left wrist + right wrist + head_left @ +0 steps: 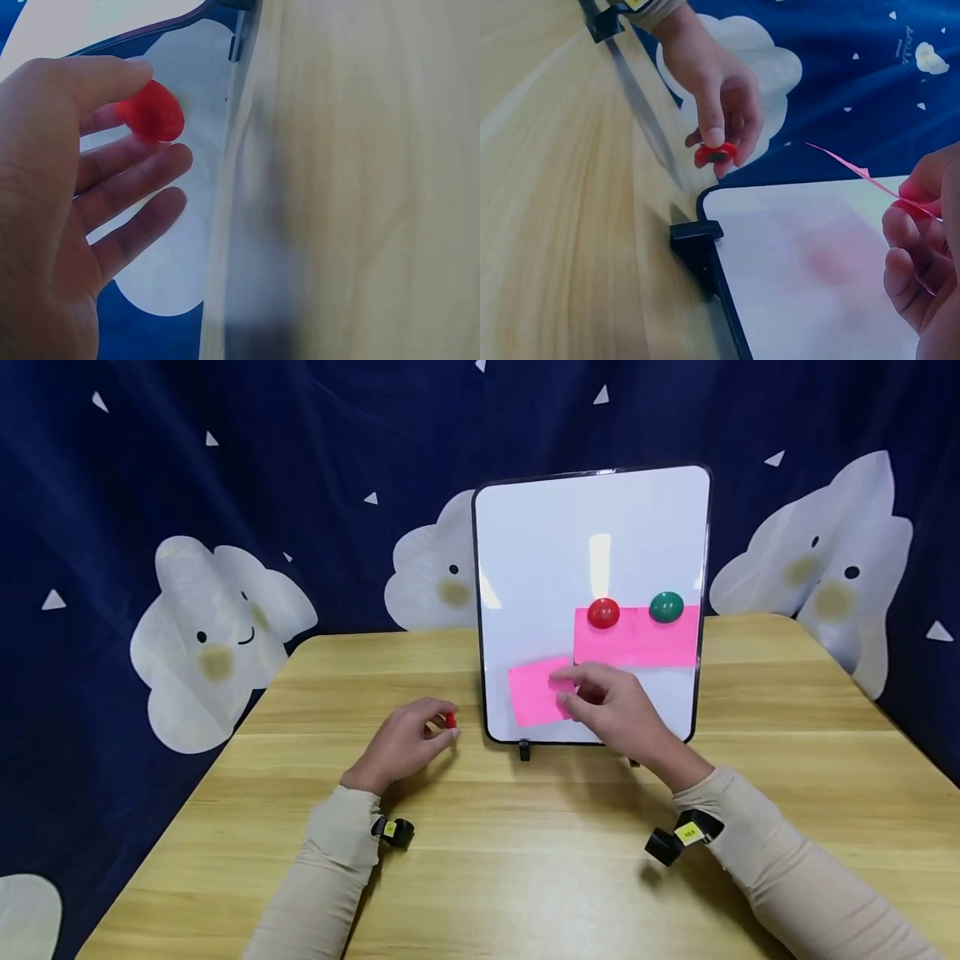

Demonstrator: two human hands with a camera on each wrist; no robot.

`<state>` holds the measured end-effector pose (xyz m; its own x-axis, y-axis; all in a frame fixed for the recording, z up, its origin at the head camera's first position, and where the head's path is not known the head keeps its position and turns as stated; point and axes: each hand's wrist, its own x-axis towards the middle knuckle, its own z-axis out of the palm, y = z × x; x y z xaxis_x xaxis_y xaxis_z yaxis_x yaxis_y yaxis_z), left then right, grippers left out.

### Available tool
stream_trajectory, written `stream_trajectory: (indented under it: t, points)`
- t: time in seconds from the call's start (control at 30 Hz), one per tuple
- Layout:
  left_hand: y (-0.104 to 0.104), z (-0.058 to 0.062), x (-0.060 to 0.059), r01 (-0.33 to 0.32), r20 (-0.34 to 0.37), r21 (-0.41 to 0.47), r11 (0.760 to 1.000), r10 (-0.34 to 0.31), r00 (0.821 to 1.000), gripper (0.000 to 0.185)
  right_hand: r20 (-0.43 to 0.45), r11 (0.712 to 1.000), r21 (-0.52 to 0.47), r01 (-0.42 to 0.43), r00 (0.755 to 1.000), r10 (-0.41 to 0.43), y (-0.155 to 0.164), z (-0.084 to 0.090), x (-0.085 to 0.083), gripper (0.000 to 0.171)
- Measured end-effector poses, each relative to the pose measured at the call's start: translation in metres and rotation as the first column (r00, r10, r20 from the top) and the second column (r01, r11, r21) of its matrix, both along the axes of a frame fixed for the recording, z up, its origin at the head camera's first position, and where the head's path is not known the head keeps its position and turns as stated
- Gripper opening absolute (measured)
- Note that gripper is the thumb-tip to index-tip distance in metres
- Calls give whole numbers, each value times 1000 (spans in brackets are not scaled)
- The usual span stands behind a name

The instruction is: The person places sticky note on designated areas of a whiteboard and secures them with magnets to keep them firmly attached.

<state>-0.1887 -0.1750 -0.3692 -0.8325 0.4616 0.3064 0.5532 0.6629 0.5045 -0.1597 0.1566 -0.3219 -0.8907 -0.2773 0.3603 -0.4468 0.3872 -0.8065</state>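
A white magnetic board (592, 543) stands upright on the wooden table (525, 860). One pink paper (637, 639) is pinned to it under a red magnet (603, 612) and a green magnet (666, 607). My right hand (607, 702) pinches a second pink paper (534, 695) by its edge (855, 171) in front of the board's lower left. My left hand (408, 739) hovers just left of the board, pinching a small red magnet (450, 720) (152, 111) (715, 155) between thumb and fingertips.
The board rests on black feet (694, 238) near the table's middle. A dark blue curtain with white cloud figures (217, 635) hangs behind the table. Bare tabletop lies in front of both arms.
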Motion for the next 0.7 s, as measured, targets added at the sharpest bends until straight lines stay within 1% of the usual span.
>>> stream_trajectory:
  t: [0.13, 0.23, 0.37, 0.43, 0.57, 0.7]
  points:
    - [4, 2, -1, 0, -41, 3, 1000, 0, 999, 31, 4, 999, 21, 31, 999, -32, 1, 0, -3, 26]
    - [4, 4, -1, -7, -70, 16, 1000, 8, 998, 29, 3, 999, 5, 40, 999, -40, 0, -2, -8, 26]
    - [4, 3, 1, 0, -73, 28, 1000, 2, 997, 28, -2, 999, -31, 35, 999, -35, -3, -3, -12, 25]
    - [4, 2, 2, 7, -66, 26, 1000, -5, 998, 27, 1, 999, -34, 34, 999, -34, -4, -2, -12, 25]
    - [7, 3, 2, 7, -73, 14, 1000, -6, 997, 26, 5, 998, -30, 52, 999, -52, -2, 3, -13, 27]
    - [13, 9, -2, 12, -100, 17, 1000, -10, 995, 27, -16, 996, -26, 82, 997, -82, 0, 12, -17, 28]
